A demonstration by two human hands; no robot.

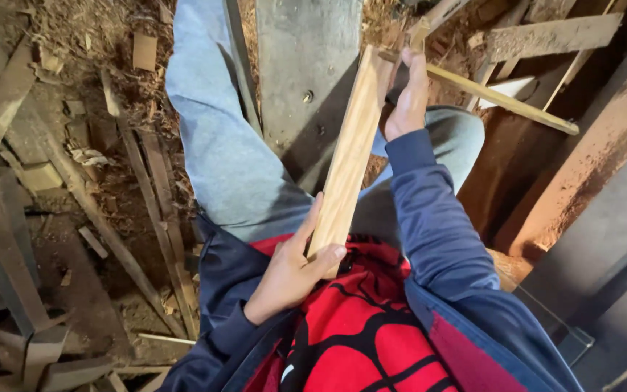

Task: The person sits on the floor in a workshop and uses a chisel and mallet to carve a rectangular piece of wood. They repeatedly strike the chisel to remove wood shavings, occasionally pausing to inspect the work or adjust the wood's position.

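Observation:
A long pale wooden board [352,149] runs from near my chest up and away over my lap. My left hand [292,268] grips its near end, thumb across the edge. My right hand [409,94] holds the board's far end, fingers wrapped round the top. Below the board are my legs in grey-blue trousers [219,145], and a red top with black lines [357,334] under a dark blue jacket.
A grey metal post [306,65] stands between my knees. A thin pale stick [502,98] slants to the right behind the board. Offcuts and planks [9,218] lie on the sawdust floor at left. Reddish timber beams [582,167] rise at right.

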